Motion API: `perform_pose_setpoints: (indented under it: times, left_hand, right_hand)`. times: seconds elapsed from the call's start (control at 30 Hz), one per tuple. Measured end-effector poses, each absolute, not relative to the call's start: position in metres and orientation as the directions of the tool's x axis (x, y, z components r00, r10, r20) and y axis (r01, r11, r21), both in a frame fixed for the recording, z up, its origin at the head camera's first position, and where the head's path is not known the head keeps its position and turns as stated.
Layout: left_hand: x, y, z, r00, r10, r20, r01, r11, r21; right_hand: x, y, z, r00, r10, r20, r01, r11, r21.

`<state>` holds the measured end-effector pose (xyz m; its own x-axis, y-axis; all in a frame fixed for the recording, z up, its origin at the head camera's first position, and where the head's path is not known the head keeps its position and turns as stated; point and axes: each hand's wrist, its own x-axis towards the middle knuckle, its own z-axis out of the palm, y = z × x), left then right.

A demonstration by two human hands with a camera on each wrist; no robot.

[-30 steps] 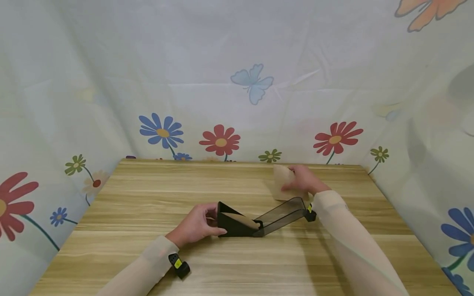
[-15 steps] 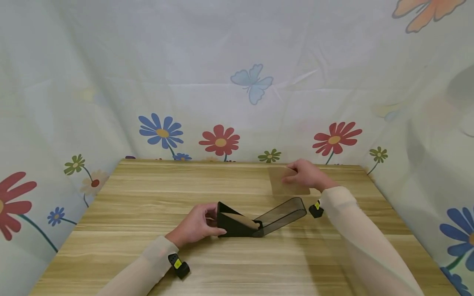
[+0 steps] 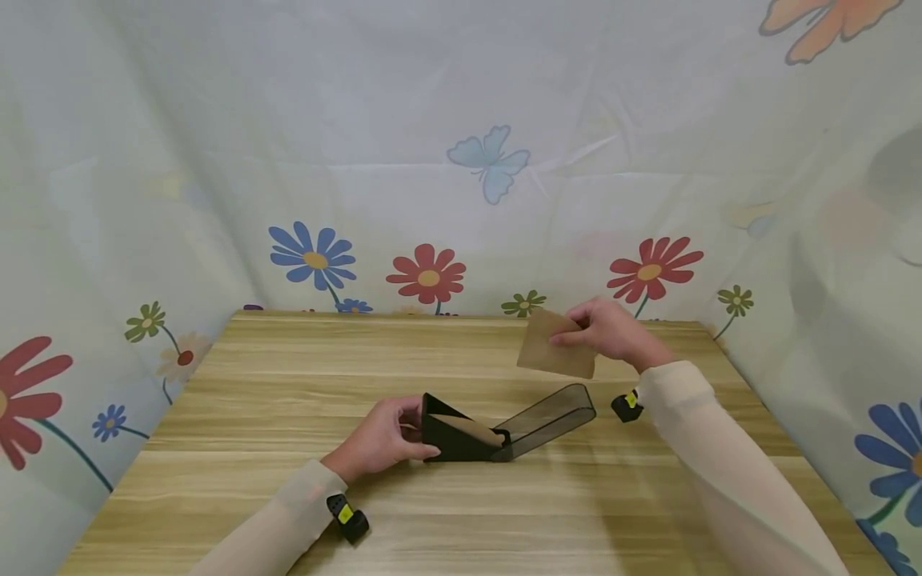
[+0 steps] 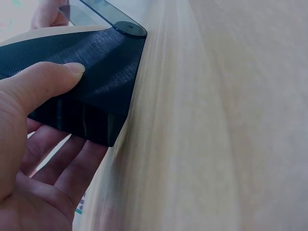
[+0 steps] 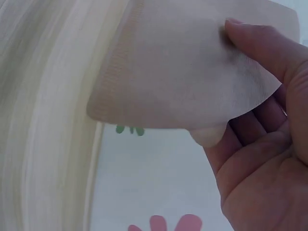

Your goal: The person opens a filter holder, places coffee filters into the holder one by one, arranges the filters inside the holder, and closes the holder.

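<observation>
My left hand (image 3: 382, 438) grips the closed end of a black coffee filter holder (image 3: 461, 438) on the table, its thumb along the near side wall in the left wrist view. The holder's smoky see-through lid (image 3: 551, 416) is swung back to the right. Brown paper filters (image 3: 468, 426) show inside the holder. Beyond the lid, my right hand (image 3: 608, 330) pinches a brown paper coffee filter (image 3: 551, 348) by its upper right part. The right wrist view shows the crimped seam along that filter's edge (image 5: 113, 72), with the thumb flat on its face.
The wood-grain table (image 3: 324, 360) reaches back to a white curtain (image 3: 360, 120) printed with flowers and a butterfly, which also hangs at both sides. A small black camera (image 3: 349, 520) is strapped to the left wrist, another camera (image 3: 627, 406) to the right.
The right hand has moved up and to the right with the paper filter, which has tilted and is now higher, apart from the lid. The left hand and holder stay put.
</observation>
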<state>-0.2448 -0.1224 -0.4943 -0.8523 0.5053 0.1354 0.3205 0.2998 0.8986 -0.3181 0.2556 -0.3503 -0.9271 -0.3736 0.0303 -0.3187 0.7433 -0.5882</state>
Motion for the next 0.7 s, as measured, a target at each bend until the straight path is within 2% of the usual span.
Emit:
perform_pose_setpoints:
  times: [0.2,0.4,0.7]
  left_hand:
    - [-0.246,-0.123,-0.495,-0.850,0.509,0.134,0.322,0.301,0.898]
    - [-0.245,-0.123,-0.493,-0.849,0.511,0.134,0.316,0.289,0.904]
    - [-0.245,-0.123,-0.492,-0.849,0.510,0.139,0.322,0.290,0.901]
  right_hand:
    - [-0.315,0.253,-0.341,-0.924,-0.377,0.070,-0.339,0.717,-0.609]
    - [-0.307,0.249,-0.326,-0.910,-0.399,0.113,-0.386,0.717,-0.580]
    - [-0.297,0.240,-0.313,-0.897,-0.428,0.105,-0.396,0.678,-0.619]
